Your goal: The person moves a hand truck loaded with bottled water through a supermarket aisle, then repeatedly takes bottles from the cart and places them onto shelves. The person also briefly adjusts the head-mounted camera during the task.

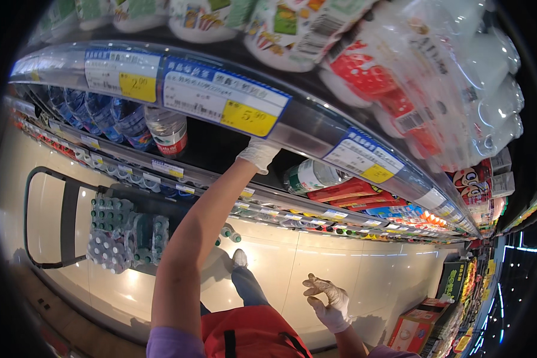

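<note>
My left hand (260, 154), in a white glove, reaches into a dark gap on the second shelf, under the upper shelf's edge (307, 143). Its fingers are hidden there, so what they touch cannot be seen. A clear bottle with a red and white label (167, 132) stands left of the gap. To its right, a large clear bottle with a green and white label (317, 176) sits beside red packages (355, 194). My right hand (333, 303), also gloved, hangs low over the floor with its fingers apart and holds nothing.
A flat trolley with a black handle (28, 215) stands at left, loaded with shrink-wrapped bottle packs (128, 230). Price tags (227, 98) line the shelf edge. Plastic-wrapped bottles (420, 89) fill the upper shelf. Cardboard boxes (414, 331) are stacked at lower right.
</note>
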`<state>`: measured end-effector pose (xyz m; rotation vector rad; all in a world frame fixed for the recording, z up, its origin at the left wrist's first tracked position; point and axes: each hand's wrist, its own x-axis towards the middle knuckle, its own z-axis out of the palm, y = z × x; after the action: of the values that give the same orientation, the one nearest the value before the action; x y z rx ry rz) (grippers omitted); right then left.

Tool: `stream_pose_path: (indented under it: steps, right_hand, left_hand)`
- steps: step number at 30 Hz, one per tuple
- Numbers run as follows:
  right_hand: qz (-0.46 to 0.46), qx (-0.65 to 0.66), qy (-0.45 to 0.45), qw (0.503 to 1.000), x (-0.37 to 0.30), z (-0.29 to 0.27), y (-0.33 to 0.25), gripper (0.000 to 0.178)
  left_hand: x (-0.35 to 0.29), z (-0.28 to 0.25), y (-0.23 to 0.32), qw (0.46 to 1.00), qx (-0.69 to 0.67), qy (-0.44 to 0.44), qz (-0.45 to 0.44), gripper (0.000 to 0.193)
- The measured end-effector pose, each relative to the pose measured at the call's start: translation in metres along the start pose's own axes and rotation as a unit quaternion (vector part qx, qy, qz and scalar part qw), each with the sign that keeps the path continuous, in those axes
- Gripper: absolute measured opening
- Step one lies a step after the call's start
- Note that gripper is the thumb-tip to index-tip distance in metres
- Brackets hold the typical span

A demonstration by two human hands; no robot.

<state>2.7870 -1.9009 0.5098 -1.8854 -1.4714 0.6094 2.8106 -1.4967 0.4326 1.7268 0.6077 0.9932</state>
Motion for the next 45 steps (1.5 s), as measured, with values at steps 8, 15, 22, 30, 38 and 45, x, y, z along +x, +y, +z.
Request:
stream_pose_path:
  steps: [8, 15, 22, 30, 38, 45]
  right_hand:
    - [0.028, 0.075, -0.025, 0.997, 0.012, 0.052, 0.001, 0.028]
    - [-0.015, -0.003, -0.209, 0.978, 0.043, 0.282, 0.060, 0.031]
    - [-0.064, -0.027, -0.458, 0.886, 0.085, 0.601, 0.056, 0.042]
    - [-0.121, -0.151, -0.386, 0.902, 0.052, 0.756, 0.073, 0.017]
    - [-0.103, -0.033, -0.310, 0.945, 0.099, 0.662, 0.055, 0.032]
    - [-0.067, 0.056, -0.297, 0.951, 0.144, 0.459, -0.025, 0.041]
  left_hand:
    - [-0.048, -0.021, 0.031, 0.995, 0.024, 0.083, 0.059, 0.030]
    - [-0.339, -0.114, 0.026, 0.985, 0.033, 0.169, 0.005, 0.034]
    - [-0.588, -0.189, -0.039, 0.856, 0.081, 0.302, -0.411, 0.019]
    - [-0.704, -0.238, -0.080, 0.798, 0.034, 0.320, -0.509, 0.016]
    - [-0.687, -0.267, -0.086, 0.787, 0.022, 0.347, -0.510, 0.016]
    - [-0.585, -0.307, -0.066, 0.875, 0.182, 0.265, -0.363, 0.057]
